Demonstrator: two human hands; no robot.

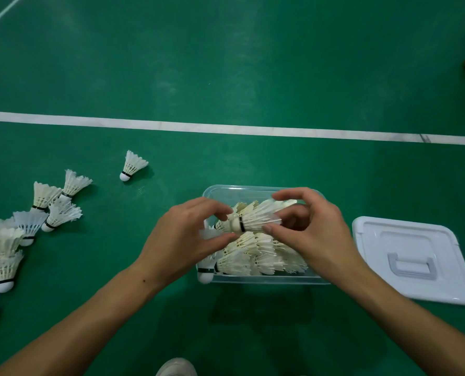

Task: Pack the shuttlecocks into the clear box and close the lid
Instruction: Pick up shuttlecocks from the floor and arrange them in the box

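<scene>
From the head camera, both hands hold one white feathered shuttlecock (249,222) above the clear plastic box (261,189). Its long axis runs left to right, cork end pointing left, feather skirt right. The left hand (188,240) pinches the cork between thumb and fingertips; the right hand (310,226) has its fingers curled round the skirt. More shuttlecocks lie packed in the box, too overlapped to count. One lone shuttlecock (133,166) lies on the green court floor (253,77), near the white line (225,128). A loose cluster of about ten (30,229) spreads to the left edge. One white lid with a grey handle (413,259) lies just beside the box's right wall, with open floor beyond.
</scene>
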